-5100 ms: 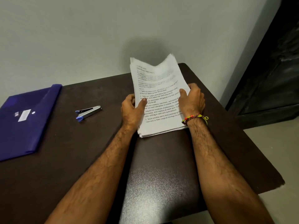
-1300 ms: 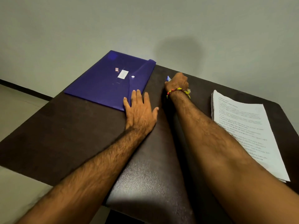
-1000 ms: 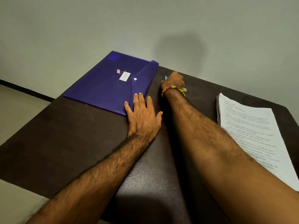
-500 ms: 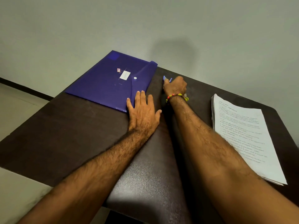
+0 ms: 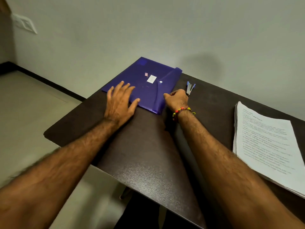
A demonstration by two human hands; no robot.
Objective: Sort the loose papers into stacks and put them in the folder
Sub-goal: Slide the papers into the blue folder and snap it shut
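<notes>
The blue plastic folder (image 5: 145,76) lies closed at the far left of the dark table (image 5: 148,154), with a white label and a snap button on its flap. My left hand (image 5: 119,103) rests flat on the folder's near left part, fingers spread. My right hand (image 5: 177,99), a beaded bracelet on its wrist, has curled fingers and pinches the near right edge of the folder by the flap. The stack of printed papers (image 5: 267,146) lies at the table's right side, apart from both hands.
A small blue and silver stapler (image 5: 190,88) lies just beyond my right hand, beside the folder. The wall stands close behind the table. The table's left and near edges drop to the floor. A switch plate (image 5: 24,23) is on the wall at upper left.
My left hand slid left from the folder's corner onto its cover. My right hand let go of the stapler, now lying free, and moved to the folder's right edge.
</notes>
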